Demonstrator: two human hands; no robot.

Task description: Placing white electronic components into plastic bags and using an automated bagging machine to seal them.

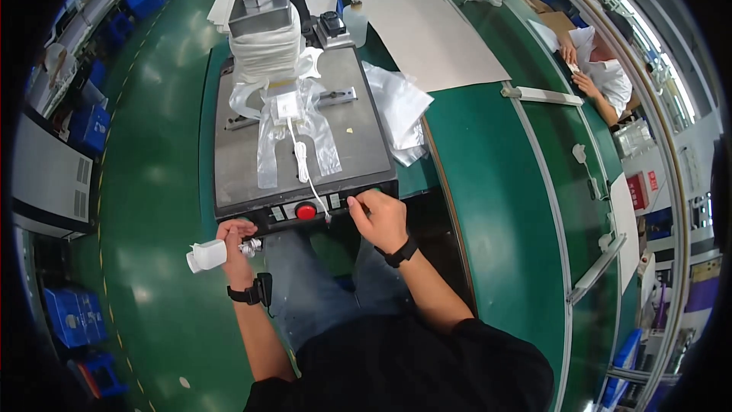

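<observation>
two hands stand apart at a machine [366, 149]: the left hand [238, 243] closed on a white block [206, 255], the right hand [385, 221] near the red button [306, 210], its grip hard to tell; a corded white box [287, 107] lies on clear plastic [268, 149] beyond.

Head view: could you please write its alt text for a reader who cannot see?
A person's left hand and right hand are at the front edge of a grey-topped machine, either side of a round red button. On top, a white block with a bundled white cable sits amid clear plastic film.
</observation>
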